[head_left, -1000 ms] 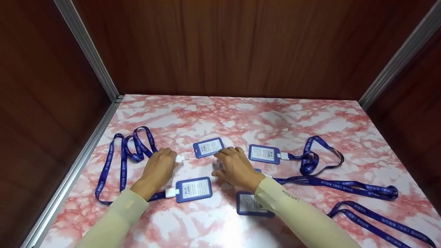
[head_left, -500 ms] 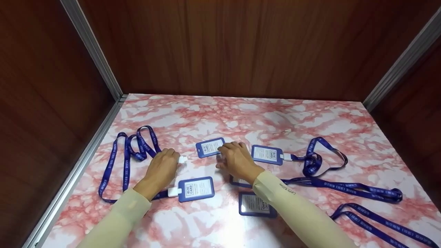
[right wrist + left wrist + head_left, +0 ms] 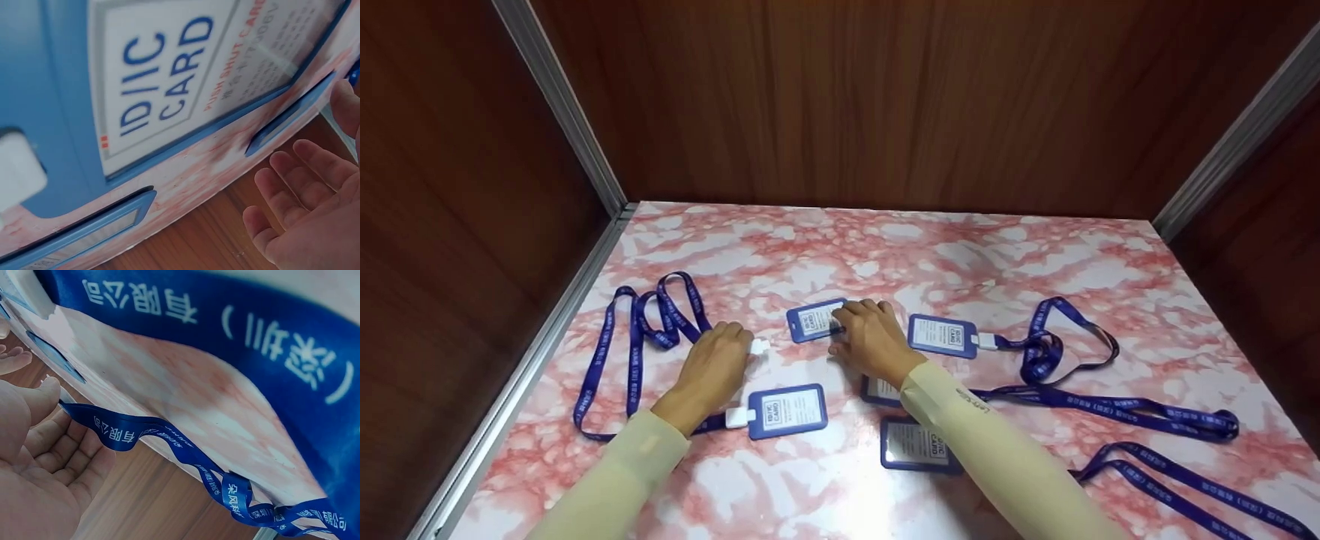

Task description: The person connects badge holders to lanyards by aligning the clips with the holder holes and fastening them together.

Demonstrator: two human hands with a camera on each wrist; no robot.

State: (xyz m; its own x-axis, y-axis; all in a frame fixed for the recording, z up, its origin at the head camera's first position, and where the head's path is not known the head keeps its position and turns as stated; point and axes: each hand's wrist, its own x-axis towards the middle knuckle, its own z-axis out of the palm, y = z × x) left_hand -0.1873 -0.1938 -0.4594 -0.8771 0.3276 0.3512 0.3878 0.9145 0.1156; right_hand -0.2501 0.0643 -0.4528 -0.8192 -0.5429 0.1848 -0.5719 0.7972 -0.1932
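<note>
My left hand point(image 3: 711, 371) pinches the white clip point(image 3: 760, 346) of a blue lanyard point(image 3: 673, 322) between thumb and fingers. In the left wrist view, the lanyard's strap point(image 3: 121, 430) trails away from the thumb. Toward the back, a blue-framed badge holder point(image 3: 810, 322) lies flat, its slotted end pointing left and no strap attached. My right hand point(image 3: 877, 341) reaches over that holder's right end, fingertips at its edge. The right wrist view shows the thumb apart from loosely bent fingers point(image 3: 309, 174); whether they touch the holder I cannot tell.
Near my left wrist lies a badge holder point(image 3: 787, 412) clipped to a lanyard. On the right are another holder point(image 3: 943, 334) with its lanyard point(image 3: 1054, 364), plus two holders partly covered by my right arm. Dark wood panels point(image 3: 885, 105) enclose the marbled table point(image 3: 885, 247).
Between the earlier frames and now, my right hand has shifted slightly over the loose badge holder's right end. My left hand keeps its hold on the clip. The head view has shifted a little.
</note>
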